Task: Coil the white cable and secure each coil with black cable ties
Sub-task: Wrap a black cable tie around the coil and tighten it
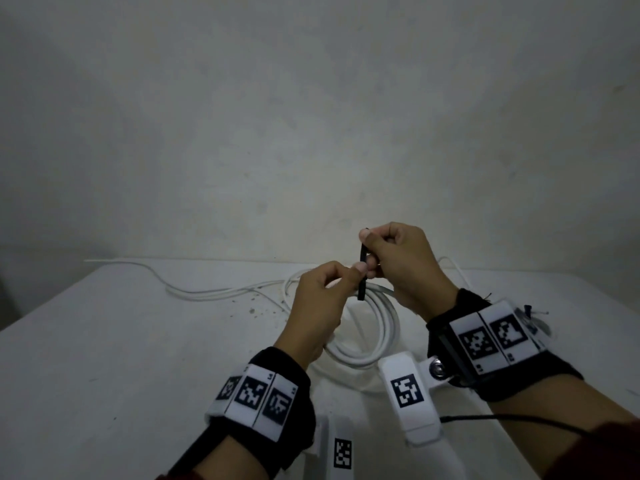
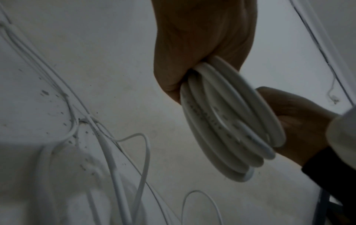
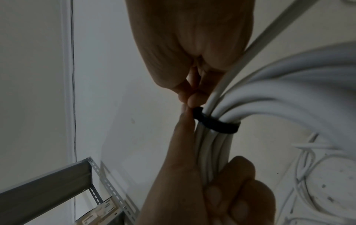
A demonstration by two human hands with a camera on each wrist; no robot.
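Two wrists, each banded in black with square-patterned marker tags, reach forward over a white table (image 1: pixel 104 341). The left hand (image 1: pixel 317 306) is raised above the tabletop, its lower fingers curled around one side of a white cable coil (image 1: pixel 375 336), thumb and forefinger pinched near a black cable tie (image 1: pixel 362 271). The right hand (image 1: pixel 403 265), a little higher and just beside it, pinches the top of that tie, which stands nearly upright between the two hands.

The left wrist view shows the coil (image 2: pixel 227 120) as several loops stacked side by side, gripped at its top, with the other hand behind it. Only the right wrist view shows the tie (image 3: pixel 215 121) wrapped as a black band around the bundled strands (image 3: pixel 213 146), fingertips (image 3: pixel 194 99) meeting at its free end.

Loose lengths of white cable (image 1: pixel 207 291) trail leftward along the table's far edge, close to a plain wall (image 1: pixel 311 116). A grey metal shelf frame (image 3: pixel 48 185) stands beside that wall.
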